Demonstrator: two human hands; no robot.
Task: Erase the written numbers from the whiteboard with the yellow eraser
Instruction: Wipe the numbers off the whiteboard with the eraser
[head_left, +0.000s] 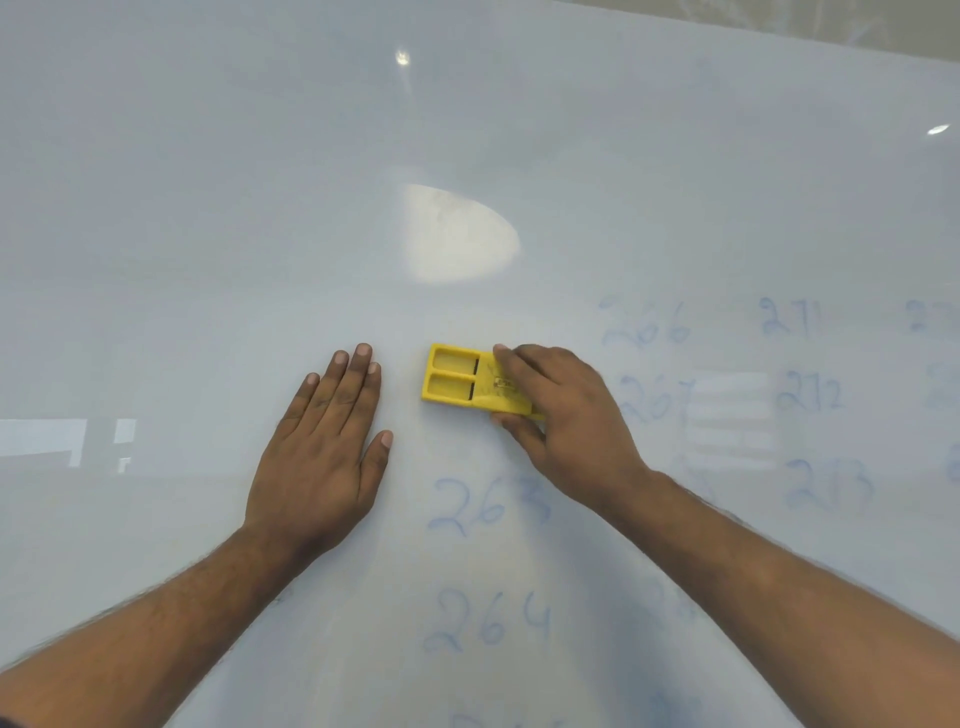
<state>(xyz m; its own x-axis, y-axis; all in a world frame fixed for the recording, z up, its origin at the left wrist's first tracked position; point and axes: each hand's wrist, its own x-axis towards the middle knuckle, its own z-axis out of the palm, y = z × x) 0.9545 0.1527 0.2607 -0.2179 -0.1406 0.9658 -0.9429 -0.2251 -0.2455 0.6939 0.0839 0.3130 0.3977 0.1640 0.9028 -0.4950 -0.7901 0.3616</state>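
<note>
the yellow eraser lies flat on the whiteboard, a little right of the middle of the view and just above the number 263. it is a flat plastic block with two shallow rectangular recesses side by side at its left end, each closed off by a dark strip, and a small label nearer the right end, which is partly hidden. the right hand grips that right end, fingers curled over the top edge and the thumb tucked under the lower edge, so the eraser is pinched between them. the left hand rests just beside it to the left, palm down, fingers straight and close together, holding nothing and seemingly steadying the board. the step in hand looks like wiping: the board to the left and above is blank, while faint blue numbers remain below and to the right. those are 263 and 264 beneath the eraser, 266 and 267 to its right, and 271, 272 and 273 farther right, with more cut off at the edges. several already look smeared. the next move probably calls for pressing the eraser flat and sweeping it down over 263 or right over 267, firmly enough to lift the pale ink.
</note>
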